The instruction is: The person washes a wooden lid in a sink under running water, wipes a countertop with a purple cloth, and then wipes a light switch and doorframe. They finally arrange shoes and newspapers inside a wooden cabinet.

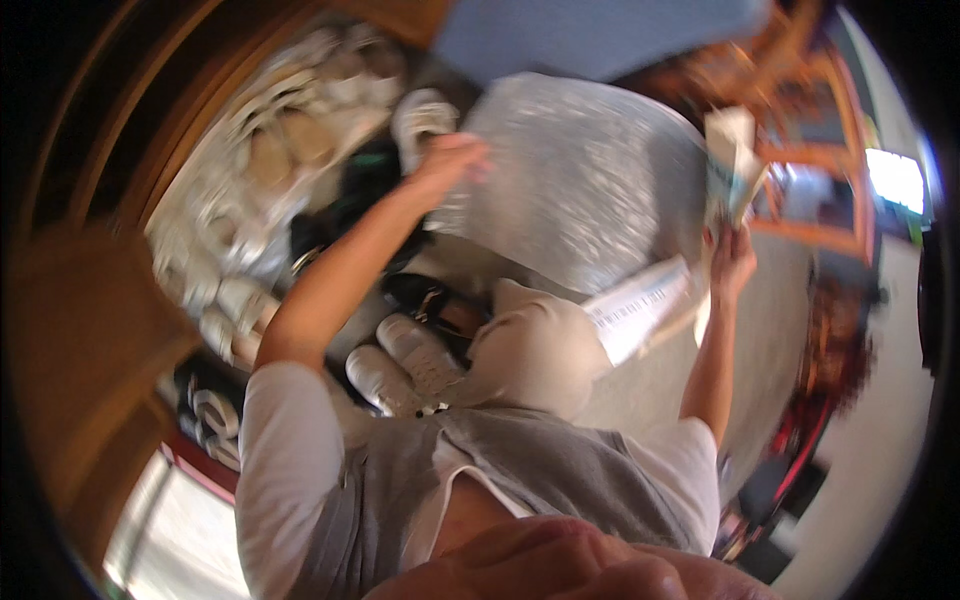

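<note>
My left hand, blurred, reaches over the left edge of a large translucent plastic bag; I cannot tell whether its fingers grip anything. A light shoe lies just beyond that hand. My right hand, off to the right of the bag, is closed on a pale, flat object, perhaps cardboard or paper packaging, held upright. A white printed box or packet lies between the bag and my right forearm.
Many pairs of shoes stand on a pale sheet at the left. Light sneakers and a black sandal lie by my knee. Wooden furniture borders the left side; an orange-brown wooden chair stands at the upper right.
</note>
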A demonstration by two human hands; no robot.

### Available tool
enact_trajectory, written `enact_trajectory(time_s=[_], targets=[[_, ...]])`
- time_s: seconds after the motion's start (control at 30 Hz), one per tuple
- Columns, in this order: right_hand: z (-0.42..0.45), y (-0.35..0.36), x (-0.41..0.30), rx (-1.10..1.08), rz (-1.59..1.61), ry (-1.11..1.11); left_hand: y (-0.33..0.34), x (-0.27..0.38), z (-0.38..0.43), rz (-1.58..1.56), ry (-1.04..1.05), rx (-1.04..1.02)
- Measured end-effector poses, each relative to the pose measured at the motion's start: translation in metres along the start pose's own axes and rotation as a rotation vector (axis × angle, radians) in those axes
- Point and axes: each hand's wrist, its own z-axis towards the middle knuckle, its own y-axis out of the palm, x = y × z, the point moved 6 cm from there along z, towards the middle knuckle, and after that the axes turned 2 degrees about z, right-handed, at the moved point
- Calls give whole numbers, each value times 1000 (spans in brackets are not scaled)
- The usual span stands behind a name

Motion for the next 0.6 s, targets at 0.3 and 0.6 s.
enact_trajectory(time_s=[0.3, 0.6], targets=[[40, -85, -19, 434, 49, -102, 2, 27, 11, -71, -124, 23], [29, -46, -16, 189, -272, -88, -98, 200, -31, 323, 322, 444]])
